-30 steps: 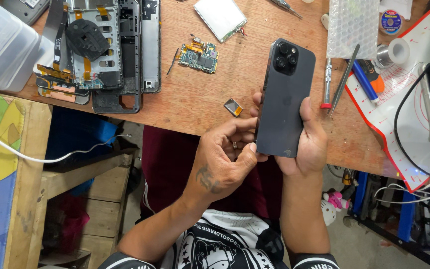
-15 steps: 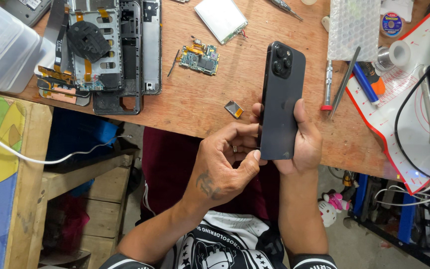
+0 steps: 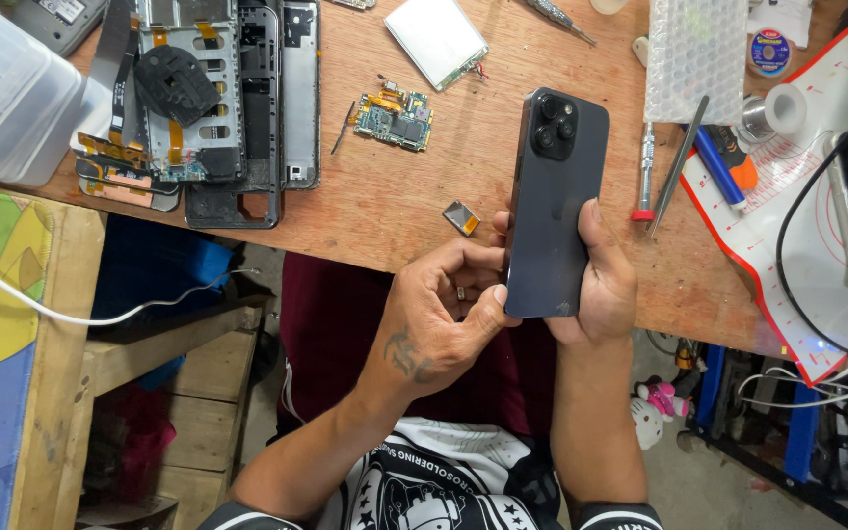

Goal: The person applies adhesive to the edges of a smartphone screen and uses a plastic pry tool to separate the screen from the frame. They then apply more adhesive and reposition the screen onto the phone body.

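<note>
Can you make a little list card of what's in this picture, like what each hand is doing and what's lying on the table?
right hand: grips the dark phone, its back with the camera bump showing
left hand: thumb pressed on the phone's lower left edge
table: wooden
near the phone: small metal part, green circuit board
far left: opened device frame, clear plastic box
right side: red-tipped screwdriver, white mat
</note>
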